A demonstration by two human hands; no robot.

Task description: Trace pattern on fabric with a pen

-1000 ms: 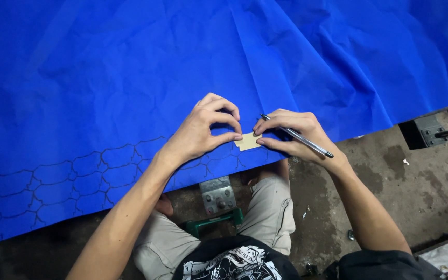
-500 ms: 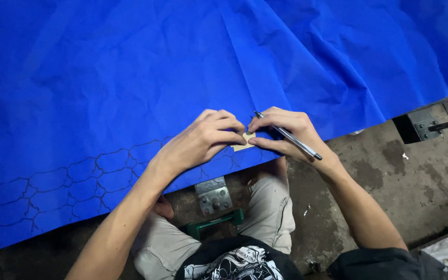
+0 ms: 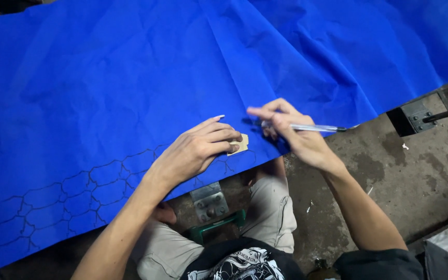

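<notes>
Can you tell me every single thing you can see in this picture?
Big wrinkled blue fabric sheet: one, blue, spread across the table, with dark hexagon outlines drawn along its near edge.
Small tan card template: one, beige, on the sheet under the left fingertips.
Clear plastic pen: one, see-through, in the right hand.
Grey metal bracket: one, silver, below the sheet's edge.
Green clamp: one, green, beneath the bracket.
Stained concrete floor: grey, right side.
Left hand: pressing the template.
Right hand: gripping the pen.
</notes>
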